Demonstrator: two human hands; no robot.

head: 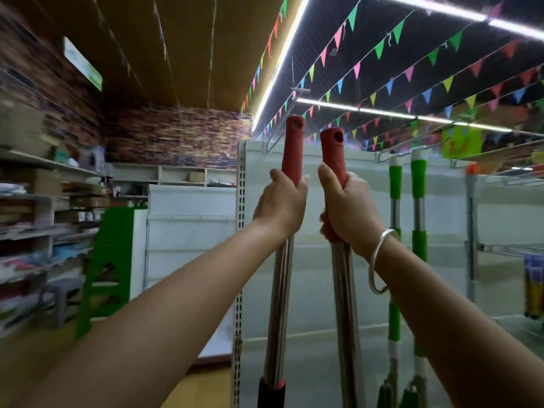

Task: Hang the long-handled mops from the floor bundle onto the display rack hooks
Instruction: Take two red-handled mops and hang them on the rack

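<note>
Both hands are full: the left hand (281,201) is wrapped round the red grip of one mop handle (291,148), and the right hand (348,207) is wrapped round the red grip of a second mop handle (334,154), the two steel shafts running upright and close together down out of view. Each grip has a hanging hole near its tip, raised to about the level of the wire hooks (391,154) along the top edge of the white display rack (309,260), where two green-handled mops (418,201) already hang toward the right. The main risk, as I judge it, is carrying two poles at once: neither hand is free to steady a hook or guide a hole onto it, so a hole may miss, and a pole let go half-seated could slide off and fall. The two long shafts could also knock together or swing into the hung mops and jolt them loose. The mop heads are not visible, so a snag lower down cannot be ruled out.
</note>
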